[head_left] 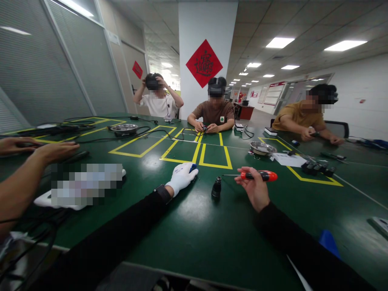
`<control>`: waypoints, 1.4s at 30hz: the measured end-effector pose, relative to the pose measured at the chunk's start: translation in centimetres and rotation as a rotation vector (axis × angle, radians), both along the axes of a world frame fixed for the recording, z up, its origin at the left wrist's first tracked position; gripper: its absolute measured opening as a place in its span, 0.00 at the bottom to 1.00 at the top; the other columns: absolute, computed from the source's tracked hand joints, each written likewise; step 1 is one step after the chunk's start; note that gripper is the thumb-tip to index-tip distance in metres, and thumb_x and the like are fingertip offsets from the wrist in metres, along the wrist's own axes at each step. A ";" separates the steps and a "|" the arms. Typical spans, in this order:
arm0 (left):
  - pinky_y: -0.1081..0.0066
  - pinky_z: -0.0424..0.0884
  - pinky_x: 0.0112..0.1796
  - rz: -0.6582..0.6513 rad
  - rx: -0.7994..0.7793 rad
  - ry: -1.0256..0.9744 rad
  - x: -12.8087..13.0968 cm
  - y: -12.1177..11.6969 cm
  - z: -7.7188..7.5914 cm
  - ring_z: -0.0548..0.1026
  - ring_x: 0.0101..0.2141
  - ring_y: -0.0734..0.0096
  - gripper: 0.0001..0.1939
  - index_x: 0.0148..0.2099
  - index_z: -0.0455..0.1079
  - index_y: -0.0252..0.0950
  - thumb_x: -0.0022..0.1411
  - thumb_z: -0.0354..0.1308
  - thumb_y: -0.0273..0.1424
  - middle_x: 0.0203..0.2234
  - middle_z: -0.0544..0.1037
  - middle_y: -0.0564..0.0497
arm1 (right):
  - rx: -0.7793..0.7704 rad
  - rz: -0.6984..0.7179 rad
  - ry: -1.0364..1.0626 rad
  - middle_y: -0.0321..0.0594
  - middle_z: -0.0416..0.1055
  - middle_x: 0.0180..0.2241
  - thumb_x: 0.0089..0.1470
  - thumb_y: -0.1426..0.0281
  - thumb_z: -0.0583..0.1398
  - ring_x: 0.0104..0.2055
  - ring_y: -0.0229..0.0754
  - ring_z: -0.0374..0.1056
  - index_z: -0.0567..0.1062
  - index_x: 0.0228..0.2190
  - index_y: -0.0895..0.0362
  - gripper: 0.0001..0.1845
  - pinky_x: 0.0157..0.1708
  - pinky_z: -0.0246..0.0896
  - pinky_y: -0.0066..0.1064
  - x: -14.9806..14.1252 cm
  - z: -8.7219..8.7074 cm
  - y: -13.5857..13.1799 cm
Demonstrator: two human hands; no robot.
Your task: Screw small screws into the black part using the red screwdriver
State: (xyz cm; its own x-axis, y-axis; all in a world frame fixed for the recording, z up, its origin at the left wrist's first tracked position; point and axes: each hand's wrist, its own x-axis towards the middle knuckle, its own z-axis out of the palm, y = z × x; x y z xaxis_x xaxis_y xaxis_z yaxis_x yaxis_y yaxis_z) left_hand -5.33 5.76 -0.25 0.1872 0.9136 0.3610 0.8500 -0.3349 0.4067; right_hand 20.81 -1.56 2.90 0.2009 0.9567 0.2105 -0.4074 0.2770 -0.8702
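My left hand [182, 177] wears a white glove and rests on the green table [194, 226], its fingers closed over a small blue object [193, 167] that is mostly hidden. My right hand [255, 188] is bare and holds a red and black screwdriver [257, 175] level above the table, its thin shaft pointing left. A small black cylindrical part [216, 187] stands upright on the table between my two hands, touching neither.
Yellow tape rectangles [184, 149] mark the table. Metal bowls sit at the far left [124, 128] and right [262, 148]. Three people sit across the table. Another person's arms [33, 157] reach in from the left, beside a white device [54, 200] and cables. Black parts [317, 167] lie at right.
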 end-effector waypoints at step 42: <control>0.63 0.63 0.51 -0.036 0.015 0.169 -0.4 0.7 -0.4 0.69 0.50 0.57 0.25 0.54 0.66 0.38 0.60 0.49 0.47 0.50 0.72 0.45 | -0.151 0.171 -0.135 0.43 0.78 0.33 0.44 0.67 0.68 0.34 0.41 0.75 0.74 0.36 0.58 0.16 0.36 0.71 0.29 -0.5 -0.5 -0.4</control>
State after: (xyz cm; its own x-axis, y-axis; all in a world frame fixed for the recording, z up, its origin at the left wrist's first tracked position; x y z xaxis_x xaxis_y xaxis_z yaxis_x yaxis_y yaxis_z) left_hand -5.72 6.50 -0.66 0.2788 0.8998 0.3356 0.8931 -0.3714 0.2539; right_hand 20.27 -1.95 2.40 0.0131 0.9970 0.0769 -0.3146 0.0771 -0.9461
